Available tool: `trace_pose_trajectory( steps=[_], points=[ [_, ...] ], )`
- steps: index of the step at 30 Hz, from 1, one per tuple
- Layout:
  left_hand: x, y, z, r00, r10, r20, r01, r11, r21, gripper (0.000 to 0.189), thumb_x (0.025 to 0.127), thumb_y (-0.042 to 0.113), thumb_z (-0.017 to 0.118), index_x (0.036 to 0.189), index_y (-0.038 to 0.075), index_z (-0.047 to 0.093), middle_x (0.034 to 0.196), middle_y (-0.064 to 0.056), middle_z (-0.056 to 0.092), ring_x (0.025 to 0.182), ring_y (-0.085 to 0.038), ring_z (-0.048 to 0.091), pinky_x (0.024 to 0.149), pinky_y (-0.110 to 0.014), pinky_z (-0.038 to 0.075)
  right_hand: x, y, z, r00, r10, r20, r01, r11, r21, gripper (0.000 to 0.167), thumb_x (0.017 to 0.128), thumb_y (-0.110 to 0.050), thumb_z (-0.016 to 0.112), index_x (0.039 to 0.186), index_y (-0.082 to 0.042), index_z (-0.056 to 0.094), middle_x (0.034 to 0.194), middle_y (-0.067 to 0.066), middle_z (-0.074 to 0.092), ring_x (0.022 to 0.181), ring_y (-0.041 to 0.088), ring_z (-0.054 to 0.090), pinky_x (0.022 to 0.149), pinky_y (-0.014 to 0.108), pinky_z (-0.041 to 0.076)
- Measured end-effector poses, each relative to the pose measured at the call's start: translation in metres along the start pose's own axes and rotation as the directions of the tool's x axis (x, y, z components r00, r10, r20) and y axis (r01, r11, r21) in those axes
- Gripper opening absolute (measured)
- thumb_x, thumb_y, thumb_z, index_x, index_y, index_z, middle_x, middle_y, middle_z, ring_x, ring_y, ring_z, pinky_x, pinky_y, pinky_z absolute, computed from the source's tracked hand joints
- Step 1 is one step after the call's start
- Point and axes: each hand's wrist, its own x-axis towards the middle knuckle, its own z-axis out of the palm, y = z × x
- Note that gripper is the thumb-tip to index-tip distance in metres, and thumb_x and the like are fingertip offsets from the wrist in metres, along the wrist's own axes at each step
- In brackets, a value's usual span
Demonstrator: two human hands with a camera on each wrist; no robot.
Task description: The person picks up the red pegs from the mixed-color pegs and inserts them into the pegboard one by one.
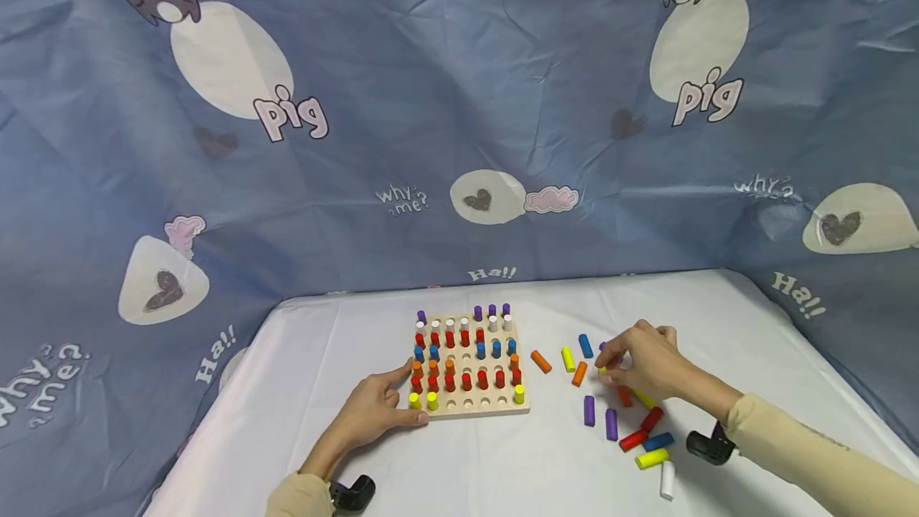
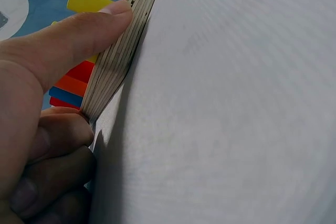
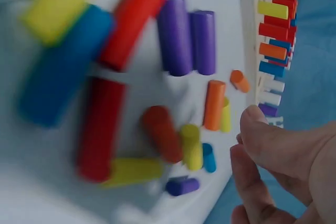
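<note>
The wooden pegboard (image 1: 477,412) holds rows of coloured pegs in purple, white, red, blue, orange and yellow, with some holes bare. My left hand (image 1: 368,412) grips its near-left corner. In the left wrist view, the thumb (image 2: 89,32) lies against the board's layered side (image 2: 119,51) and other fingers are curled near the corner. My right hand (image 1: 646,361) is over the loose pegs to the right, fingers bent downward. A yellow peg (image 3: 191,148) lies among them, apart from the right fingertips in the right wrist view. Nothing shows between thumb and forefinger there.
Loose pegs lie scattered right of the board, including an orange peg (image 1: 542,361), a blue peg (image 1: 585,345), a purple peg (image 1: 589,411) and a white peg (image 1: 668,480). A white cloth (image 1: 287,373) covers the table. Behind it hangs a blue printed curtain (image 1: 402,102).
</note>
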Motion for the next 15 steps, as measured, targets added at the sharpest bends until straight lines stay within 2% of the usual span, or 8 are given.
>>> trace_pose_trajectory(
  steps=[3,9,15],
  points=[
    [-0.001,-0.001,0.001,1.000,0.013,-0.004,-0.013,1.000,-0.022,0.103,0.074,0.040,0.096,0.158,0.003,0.048,0.054,0.011,0.028,0.051,-0.007,0.024,0.052,-0.023,0.027,-0.015,0.009,-0.005,1.000,0.000,0.021,0.000,1.000,-0.003,0.017,0.080,-0.014,0.092,0.084,-0.028,0.083,0.088,-0.014,0.077,0.101,0.022,0.052,0.087,0.060,0.025],
    [-0.001,-0.002,0.002,1.000,0.015,-0.004,-0.015,0.999,-0.030,0.104,0.074,0.039,0.097,0.157,0.002,0.049,0.053,0.011,0.028,0.051,-0.007,0.024,0.052,-0.023,0.026,-0.040,0.031,-0.009,0.998,-0.022,0.059,0.024,0.999,-0.027,0.027,0.076,-0.009,0.091,0.084,-0.033,0.084,0.090,-0.018,0.074,0.099,0.018,0.050,0.077,0.044,0.028],
    [0.001,-0.005,0.002,1.000,0.015,0.004,-0.015,1.000,-0.017,0.104,0.074,0.042,0.096,0.158,0.004,0.048,0.053,0.011,0.029,0.051,-0.008,0.024,0.051,-0.024,0.027,-0.052,0.045,-0.003,0.995,-0.084,0.051,0.086,0.996,-0.028,0.031,0.074,-0.007,0.091,0.085,-0.035,0.085,0.089,-0.021,0.072,0.093,0.012,0.048,0.075,0.037,0.032]
  ],
)
